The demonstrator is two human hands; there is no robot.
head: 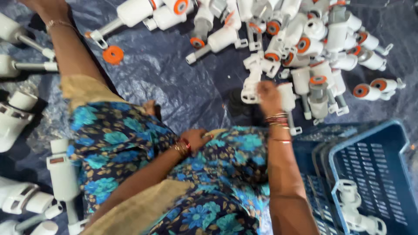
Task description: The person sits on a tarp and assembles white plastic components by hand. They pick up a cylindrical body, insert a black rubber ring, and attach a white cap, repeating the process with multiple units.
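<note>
Head view: right hand (268,96) closed on white part (251,89) beside blue crate (370,161), left hand (197,138) empty, flat on lap.

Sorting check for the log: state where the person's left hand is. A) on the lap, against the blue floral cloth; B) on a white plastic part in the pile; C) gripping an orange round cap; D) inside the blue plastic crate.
A: the left hand rests on the blue floral cloth over the lap, while the right hand reaches to the pile of white plastic fittings.
</note>
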